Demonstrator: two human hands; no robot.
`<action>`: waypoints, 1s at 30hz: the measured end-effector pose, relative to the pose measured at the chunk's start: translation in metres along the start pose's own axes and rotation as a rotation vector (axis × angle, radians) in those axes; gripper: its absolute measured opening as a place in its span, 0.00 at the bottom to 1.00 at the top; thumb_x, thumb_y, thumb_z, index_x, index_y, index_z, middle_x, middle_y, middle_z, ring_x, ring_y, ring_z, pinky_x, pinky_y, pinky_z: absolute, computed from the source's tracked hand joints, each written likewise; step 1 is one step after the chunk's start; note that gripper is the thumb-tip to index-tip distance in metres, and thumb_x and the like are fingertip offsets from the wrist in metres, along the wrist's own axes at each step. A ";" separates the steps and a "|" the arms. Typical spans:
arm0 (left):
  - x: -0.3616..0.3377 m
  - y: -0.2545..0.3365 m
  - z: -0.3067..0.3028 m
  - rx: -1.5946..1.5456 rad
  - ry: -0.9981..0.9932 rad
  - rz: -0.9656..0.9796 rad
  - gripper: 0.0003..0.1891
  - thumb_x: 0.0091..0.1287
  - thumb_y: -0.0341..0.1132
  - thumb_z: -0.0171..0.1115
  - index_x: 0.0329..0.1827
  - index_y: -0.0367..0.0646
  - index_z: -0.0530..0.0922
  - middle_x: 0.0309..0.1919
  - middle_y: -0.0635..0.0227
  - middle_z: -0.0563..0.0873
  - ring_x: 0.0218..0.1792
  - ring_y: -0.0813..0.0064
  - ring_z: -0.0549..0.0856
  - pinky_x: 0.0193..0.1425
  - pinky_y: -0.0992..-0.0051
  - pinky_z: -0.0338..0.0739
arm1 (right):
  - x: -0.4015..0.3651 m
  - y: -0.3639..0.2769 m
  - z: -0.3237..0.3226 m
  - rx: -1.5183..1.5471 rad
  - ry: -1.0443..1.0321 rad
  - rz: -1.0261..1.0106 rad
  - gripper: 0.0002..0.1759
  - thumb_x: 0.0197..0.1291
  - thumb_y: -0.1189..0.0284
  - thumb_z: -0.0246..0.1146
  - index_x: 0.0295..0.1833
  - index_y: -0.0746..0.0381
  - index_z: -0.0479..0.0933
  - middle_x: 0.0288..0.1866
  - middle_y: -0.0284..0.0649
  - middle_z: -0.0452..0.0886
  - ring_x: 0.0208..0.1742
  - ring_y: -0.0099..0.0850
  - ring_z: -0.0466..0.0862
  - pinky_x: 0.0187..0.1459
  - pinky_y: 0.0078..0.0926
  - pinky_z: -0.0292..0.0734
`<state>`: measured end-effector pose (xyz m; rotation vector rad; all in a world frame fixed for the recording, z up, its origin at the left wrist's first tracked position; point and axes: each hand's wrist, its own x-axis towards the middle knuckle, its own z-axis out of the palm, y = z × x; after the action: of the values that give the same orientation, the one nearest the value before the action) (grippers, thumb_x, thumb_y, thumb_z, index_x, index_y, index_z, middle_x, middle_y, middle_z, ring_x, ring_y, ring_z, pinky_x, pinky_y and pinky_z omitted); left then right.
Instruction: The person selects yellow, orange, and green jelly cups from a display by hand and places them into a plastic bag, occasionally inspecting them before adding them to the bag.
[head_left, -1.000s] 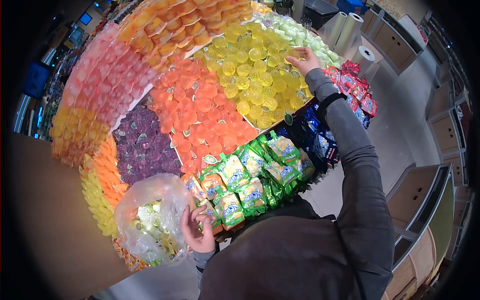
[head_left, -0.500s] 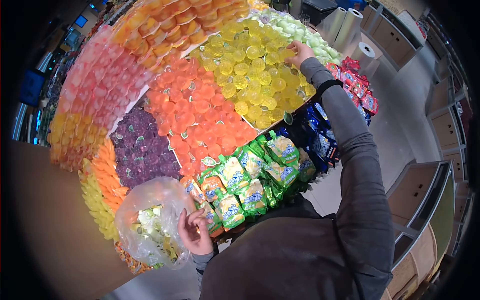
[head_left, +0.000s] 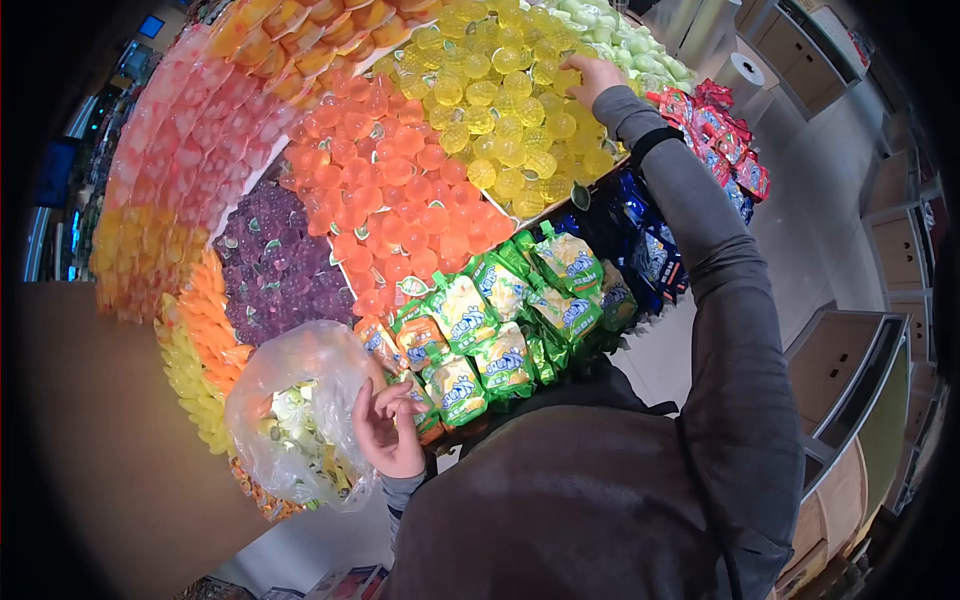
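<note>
- Store surroundings: pale floor [head_left: 810, 250] and cabinets [head_left: 845, 355] at right; flat boxes [head_left: 345, 582] at the bottom edge, out of sight half a second ago.
- Change noted: the display sits higher in view; two tall rolls [head_left: 710, 30] now have their tops cut off.
- Right hand [head_left: 592, 78]: remains at the yellow jelly cups [head_left: 505, 110], fingers bent down among them — grip cannot be determined.
- Left hand [head_left: 388, 430]: unchanged beside the plastic bag [head_left: 250, 400], fingers loosely curled, nothing seen in them; contact with the bag unconfirmed.
- Count: two hands, one bag, one black wristband [head_left: 652, 145], one shorter roll [head_left: 745, 68].
- Count: one section each of yellow, orange-red [head_left: 400, 190] and purple cups [head_left: 275, 255] — individual pieces too many to tally.
- Green pouches [head_left: 505, 360]: several, overlapping; exact number unclear.
</note>
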<state>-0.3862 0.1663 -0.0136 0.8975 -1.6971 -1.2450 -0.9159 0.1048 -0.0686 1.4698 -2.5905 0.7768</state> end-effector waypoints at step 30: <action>-0.019 0.003 -0.005 -0.056 0.096 0.070 0.25 0.66 0.21 0.53 0.67 0.36 0.60 0.41 0.54 0.83 0.29 0.75 0.81 0.37 0.77 0.78 | 0.029 0.008 0.006 -0.140 -0.078 -0.108 0.18 0.44 0.80 0.61 0.44 0.61 0.80 0.43 0.51 0.82 0.49 0.46 0.81 0.50 0.38 0.76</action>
<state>-0.3737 0.1823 -0.0134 0.8441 -1.5970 -1.1792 -0.9375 0.0826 -0.0680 1.6121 -2.5347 0.5254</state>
